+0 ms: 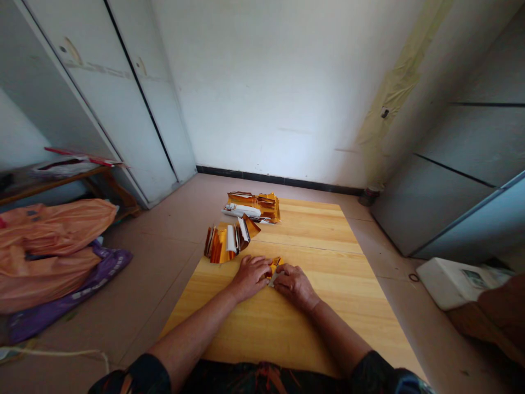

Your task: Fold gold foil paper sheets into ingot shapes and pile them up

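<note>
Between my two hands, on the wooden table [340, 284], lies a small piece of gold-and-white paper [277, 265], partly covered by my fingers. My left hand [251, 278] presses on its left side with the fingers bent over it. From the right, my right hand [296, 284] pinches the paper's near edge. Just beyond my left hand sits a fanned bunch of folded gold and white paper pieces [229, 239]. A second stack of gold paper pieces [268, 208], with a white strip on its near side, rests at the table's far edge.
Grey cabinets [123, 98] stand at the left, and a large grey cabinet or fridge [459, 148] at the right. Orange and purple bags [53, 246] lie at the left. A white box [455, 282] is right of the table. A white wall [279, 82] faces me.
</note>
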